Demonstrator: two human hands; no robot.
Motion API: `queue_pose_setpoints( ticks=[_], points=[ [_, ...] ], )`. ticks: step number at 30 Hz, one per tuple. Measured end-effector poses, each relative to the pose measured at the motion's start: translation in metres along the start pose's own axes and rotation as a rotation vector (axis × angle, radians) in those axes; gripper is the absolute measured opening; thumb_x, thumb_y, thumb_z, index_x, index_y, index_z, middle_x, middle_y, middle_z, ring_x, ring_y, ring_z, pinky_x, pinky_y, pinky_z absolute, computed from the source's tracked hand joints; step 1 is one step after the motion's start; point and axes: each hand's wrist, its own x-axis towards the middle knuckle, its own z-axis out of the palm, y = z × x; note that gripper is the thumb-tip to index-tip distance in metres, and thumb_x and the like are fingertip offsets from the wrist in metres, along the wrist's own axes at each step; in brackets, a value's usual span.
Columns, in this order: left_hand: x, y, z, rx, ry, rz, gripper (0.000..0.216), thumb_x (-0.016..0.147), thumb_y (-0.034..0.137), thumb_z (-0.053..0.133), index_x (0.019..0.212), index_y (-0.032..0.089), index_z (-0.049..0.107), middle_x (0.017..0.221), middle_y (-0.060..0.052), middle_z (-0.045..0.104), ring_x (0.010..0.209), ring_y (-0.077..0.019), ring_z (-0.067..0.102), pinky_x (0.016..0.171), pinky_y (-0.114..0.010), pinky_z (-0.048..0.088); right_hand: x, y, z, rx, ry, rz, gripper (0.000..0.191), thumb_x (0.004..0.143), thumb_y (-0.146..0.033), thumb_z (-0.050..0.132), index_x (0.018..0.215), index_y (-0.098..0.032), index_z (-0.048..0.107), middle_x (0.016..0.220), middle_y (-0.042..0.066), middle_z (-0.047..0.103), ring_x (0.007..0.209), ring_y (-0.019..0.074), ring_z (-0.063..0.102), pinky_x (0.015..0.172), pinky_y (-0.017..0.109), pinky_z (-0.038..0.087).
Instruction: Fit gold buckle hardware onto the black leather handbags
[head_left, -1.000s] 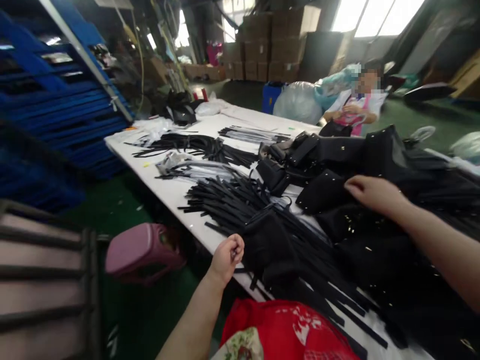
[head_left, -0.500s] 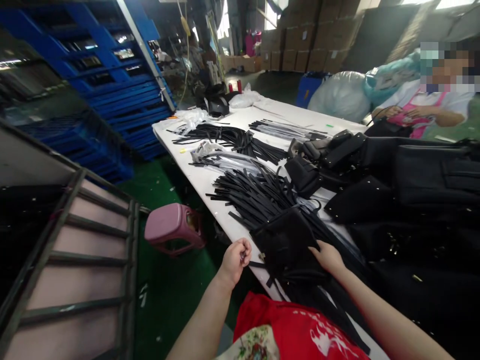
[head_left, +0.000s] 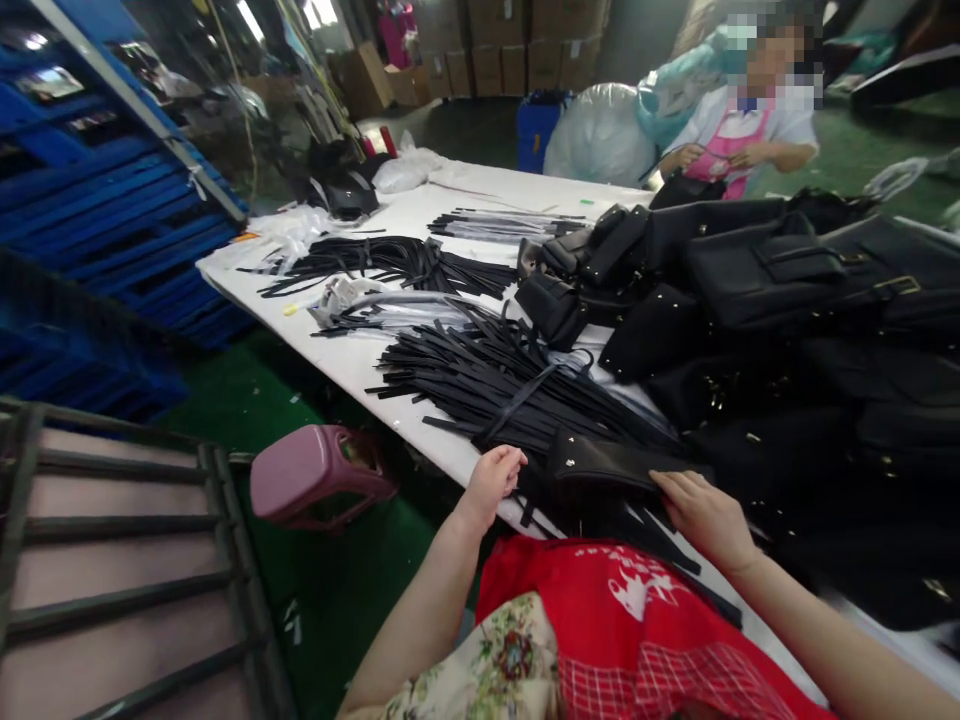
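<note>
My right hand (head_left: 705,512) holds the right end of a black bag (head_left: 604,462) at the table's near edge, fingers over its top. The bag's narrow side faces up, with small shiny metal studs at its left end. Just left of the bag is my left hand (head_left: 495,476), its fingers curled closed; whatever they may pinch is too small to make out. Behind the bag, a large bundle of black straps (head_left: 480,375) lies across the white table (head_left: 352,370).
Black bags with gold fittings (head_left: 817,270) are heaped on the right. More straps (head_left: 390,262) lie farther back. A pink stool (head_left: 296,475) and a slatted rack (head_left: 127,560) stand at left. Across the table, a person in a pink apron (head_left: 739,140) handles a black piece.
The view has swung to the right. The black bag has been tipped from its broad face to its narrow studded side, with my right hand still on it. My left hand stays closed.
</note>
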Motion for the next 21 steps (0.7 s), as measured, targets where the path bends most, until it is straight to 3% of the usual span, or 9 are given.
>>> queue_pose_setpoints(
  ticks=[5,9,14,16,19,21],
  points=[
    [0.002,-0.012,0.027,0.358,-0.130,0.040,0.025,0.063,0.033,0.077,0.082,0.016,0.072,0.055,0.005,0.048,0.054,-0.0096,0.040,0.056,-0.024,0.031,-0.039,-0.015,0.019,0.042,-0.029,0.047,0.033,0.090,-0.010,0.046,0.118,-0.015,0.064,0.106,0.006,0.071,0.094,0.0192,0.063,0.076,0.028,0.049],
    [0.004,-0.018,0.040,0.810,-0.269,0.210,0.023,0.072,0.031,0.072,0.092,0.020,0.074,0.059,0.003,0.050,0.063,-0.0146,0.047,0.066,-0.027,0.037,-0.045,-0.022,0.019,0.102,-0.060,0.114,0.035,0.092,-0.013,0.044,0.120,-0.015,0.064,0.107,0.005,0.071,0.095,0.0197,0.062,0.078,0.029,0.048],
    [0.009,-0.024,0.043,0.817,-0.237,0.248,0.006,0.076,0.028,0.070,0.075,0.022,0.072,0.064,-0.001,0.056,0.069,-0.0190,0.051,0.071,-0.029,0.038,-0.044,-0.031,0.017,0.288,-0.169,0.248,0.040,0.090,-0.015,0.043,0.123,-0.018,0.064,0.113,0.008,0.070,0.101,0.0240,0.062,0.085,0.036,0.051],
    [0.011,-0.026,0.042,0.808,-0.237,0.233,0.009,0.075,0.026,0.071,0.068,0.022,0.068,0.063,-0.001,0.055,0.069,-0.0191,0.050,0.072,-0.029,0.038,-0.045,-0.034,0.017,0.365,-0.187,0.286,0.041,0.089,-0.015,0.044,0.125,-0.020,0.063,0.115,0.009,0.068,0.104,0.0253,0.061,0.092,0.040,0.050],
    [0.015,-0.031,0.041,0.762,-0.232,0.204,0.015,0.075,0.026,0.070,0.062,0.021,0.065,0.061,-0.001,0.053,0.068,-0.0187,0.049,0.070,-0.028,0.038,-0.047,-0.033,0.021,0.407,-0.108,0.349,0.043,0.089,-0.020,0.047,0.130,-0.020,0.058,0.123,0.010,0.063,0.113,0.0270,0.057,0.103,0.044,0.044],
    [0.016,-0.034,0.041,0.713,-0.230,0.180,0.016,0.075,0.026,0.070,0.061,0.021,0.063,0.061,-0.001,0.053,0.068,-0.0179,0.048,0.068,-0.027,0.037,-0.050,-0.028,0.028,0.377,-0.002,0.465,0.054,0.086,-0.030,0.055,0.138,-0.016,0.048,0.133,0.015,0.055,0.123,0.0310,0.049,0.109,0.049,0.038]
  ],
)
